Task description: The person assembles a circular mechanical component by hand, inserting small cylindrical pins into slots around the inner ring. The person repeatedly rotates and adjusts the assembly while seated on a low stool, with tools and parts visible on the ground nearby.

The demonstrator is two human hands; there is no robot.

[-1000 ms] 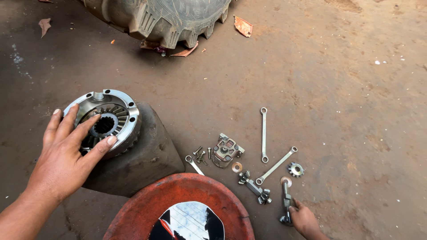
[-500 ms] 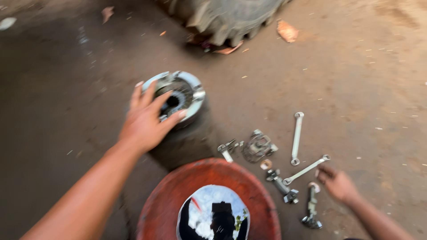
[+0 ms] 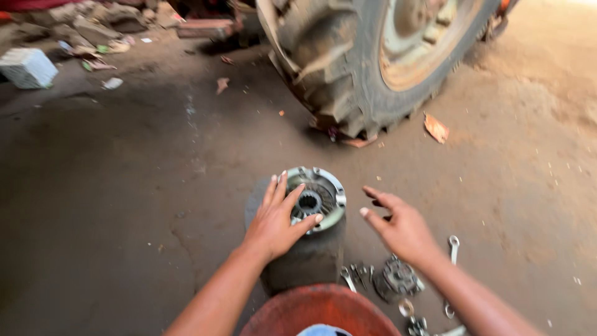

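A round metal hub with a splined centre hole and a bolted flange (image 3: 323,198) stands on a dark cylindrical block (image 3: 311,255) on the ground. My left hand (image 3: 277,219) lies flat on the hub's left side, fingers spread over the flange. My right hand (image 3: 398,227) hovers just right of the hub, fingers apart and holding nothing. Below the right hand lie a small geared metal part (image 3: 397,278) and several spanners (image 3: 452,252).
A large tractor tyre with a muddy rim (image 3: 367,56) stands behind the hub. A rust-red round pan (image 3: 317,310) sits at the bottom edge. Rubble and a white block (image 3: 26,67) lie far left. Dry leaves (image 3: 435,127) dot the dirt ground.
My right hand has come up from the tools at lower right to beside the hub. The view has tilted upward, showing more of the tyre. The left hand stays on the hub.
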